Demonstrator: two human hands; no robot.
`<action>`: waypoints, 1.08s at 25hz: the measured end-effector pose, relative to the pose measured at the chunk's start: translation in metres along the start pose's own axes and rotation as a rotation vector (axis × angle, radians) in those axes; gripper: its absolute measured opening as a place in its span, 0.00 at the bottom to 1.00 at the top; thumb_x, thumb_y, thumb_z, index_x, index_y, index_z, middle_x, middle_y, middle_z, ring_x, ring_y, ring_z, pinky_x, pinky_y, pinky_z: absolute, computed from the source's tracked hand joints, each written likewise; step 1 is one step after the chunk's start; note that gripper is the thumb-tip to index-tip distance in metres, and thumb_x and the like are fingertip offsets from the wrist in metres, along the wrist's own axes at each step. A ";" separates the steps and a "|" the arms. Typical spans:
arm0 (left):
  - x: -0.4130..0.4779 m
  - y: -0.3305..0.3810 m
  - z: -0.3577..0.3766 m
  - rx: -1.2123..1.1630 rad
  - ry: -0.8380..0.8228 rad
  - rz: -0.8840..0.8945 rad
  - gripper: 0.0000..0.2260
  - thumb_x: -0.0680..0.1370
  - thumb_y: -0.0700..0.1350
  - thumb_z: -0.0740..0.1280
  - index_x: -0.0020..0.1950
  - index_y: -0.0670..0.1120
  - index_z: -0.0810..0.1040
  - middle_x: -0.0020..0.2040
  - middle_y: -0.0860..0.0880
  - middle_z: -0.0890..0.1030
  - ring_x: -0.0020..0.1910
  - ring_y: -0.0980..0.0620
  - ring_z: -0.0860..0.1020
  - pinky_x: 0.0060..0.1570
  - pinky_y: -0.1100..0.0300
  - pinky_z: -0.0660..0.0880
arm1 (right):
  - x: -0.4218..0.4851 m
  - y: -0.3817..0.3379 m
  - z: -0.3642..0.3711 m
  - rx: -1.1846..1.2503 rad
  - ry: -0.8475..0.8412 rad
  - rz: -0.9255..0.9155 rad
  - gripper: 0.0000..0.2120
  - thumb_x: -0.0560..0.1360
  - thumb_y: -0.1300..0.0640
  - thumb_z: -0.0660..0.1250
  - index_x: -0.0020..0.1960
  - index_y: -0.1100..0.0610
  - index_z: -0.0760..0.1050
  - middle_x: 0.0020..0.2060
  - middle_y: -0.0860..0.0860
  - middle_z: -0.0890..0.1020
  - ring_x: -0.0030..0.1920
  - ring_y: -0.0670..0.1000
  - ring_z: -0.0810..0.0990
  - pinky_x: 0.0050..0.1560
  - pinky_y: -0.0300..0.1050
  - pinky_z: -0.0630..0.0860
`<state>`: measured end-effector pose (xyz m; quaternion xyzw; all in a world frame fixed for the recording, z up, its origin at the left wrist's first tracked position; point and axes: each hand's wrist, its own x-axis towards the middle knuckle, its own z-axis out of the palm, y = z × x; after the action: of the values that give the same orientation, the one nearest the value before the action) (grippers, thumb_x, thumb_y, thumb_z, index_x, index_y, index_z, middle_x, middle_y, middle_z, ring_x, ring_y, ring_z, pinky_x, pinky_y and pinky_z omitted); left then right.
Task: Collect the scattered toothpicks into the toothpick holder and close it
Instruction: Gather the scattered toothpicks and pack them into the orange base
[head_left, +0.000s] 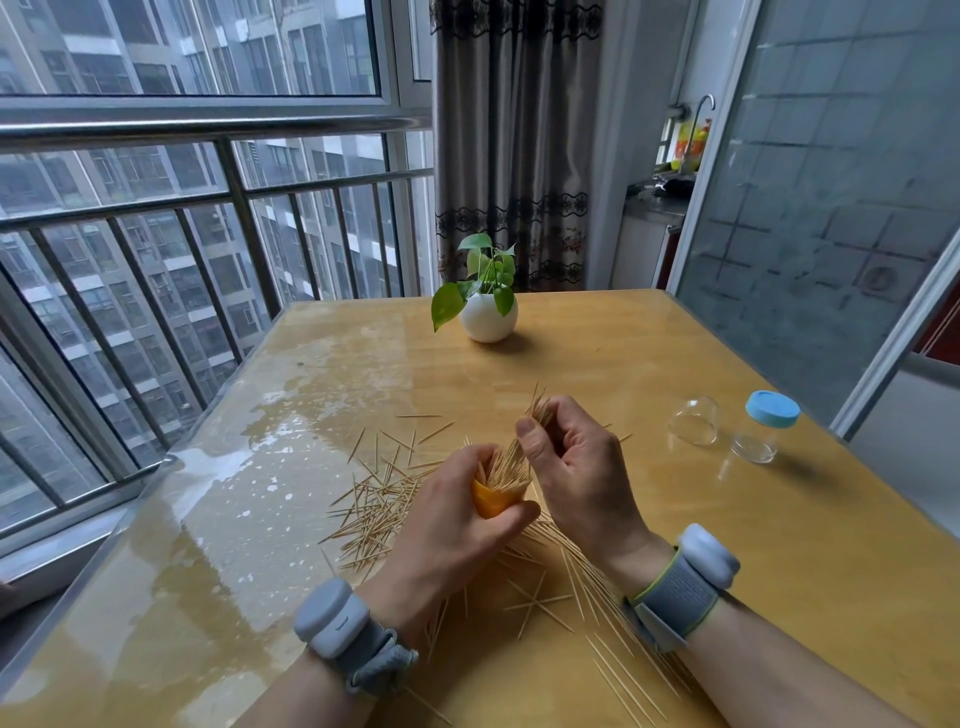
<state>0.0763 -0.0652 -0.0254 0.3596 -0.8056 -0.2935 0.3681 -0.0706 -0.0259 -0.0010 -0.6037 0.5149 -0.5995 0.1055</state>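
Left hand (452, 535): fingers and thumb curled round the orange toothpick holder (491, 503), gripping it just above the table (571, 353), mouth tilted up and to the right. Holder is open, no cover on it. A dense bundle of toothpicks (511, 470) sticks out of its mouth, fanning toward the right hand.

Right hand (582, 467): fingers curled, thumb pressed against them, pinching a small sheaf of toothpicks (540, 410). The sheaf's tips poke up past the fingertips; its lower ends run down into the bundle at the holder. The 2 hands sit just beside each other, centre of the table, near edge side.

Loose toothpicks (371, 512): a big criss-crossed pile on the table left of and under the left hand. More strays (623, 670) lie in long parallel runs beside the right forearm and between the 2 wrists. A few singles lie further out toward the plant.

Clear dome-shaped cover (694, 420) lies on its side on the table, right of the right hand and well apart from the holder. Just beside it stands a small clear jar (761, 441) with a blue lid (772, 408), upright.

White round pot with a green plant (488, 318) sits at the far side of the table. Grey wristbands on the left wrist (332, 618) and the right wrist (685, 587). Window railing to the left, curtain behind the plant.
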 end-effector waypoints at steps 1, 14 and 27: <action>0.000 0.000 0.000 -0.002 -0.002 -0.001 0.29 0.66 0.62 0.72 0.63 0.51 0.76 0.50 0.56 0.81 0.45 0.60 0.78 0.43 0.71 0.73 | 0.000 0.000 -0.001 0.018 0.002 0.014 0.11 0.79 0.49 0.64 0.44 0.56 0.74 0.31 0.50 0.76 0.31 0.46 0.73 0.31 0.43 0.73; -0.001 0.003 -0.001 0.000 -0.002 0.014 0.18 0.67 0.58 0.73 0.52 0.52 0.76 0.42 0.54 0.80 0.38 0.58 0.78 0.36 0.68 0.72 | -0.002 0.015 0.008 0.073 -0.140 0.178 0.09 0.78 0.47 0.67 0.46 0.52 0.79 0.42 0.49 0.77 0.43 0.50 0.79 0.41 0.48 0.78; -0.001 0.009 -0.006 -0.070 0.065 -0.013 0.12 0.70 0.47 0.76 0.50 0.52 0.76 0.38 0.54 0.79 0.35 0.59 0.76 0.33 0.70 0.69 | -0.005 0.010 0.003 -0.039 -0.128 0.090 0.13 0.80 0.50 0.61 0.55 0.53 0.82 0.47 0.45 0.84 0.50 0.44 0.82 0.51 0.51 0.80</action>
<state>0.0788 -0.0602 -0.0157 0.3609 -0.7802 -0.3121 0.4046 -0.0719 -0.0280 -0.0123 -0.6191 0.5450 -0.5442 0.1532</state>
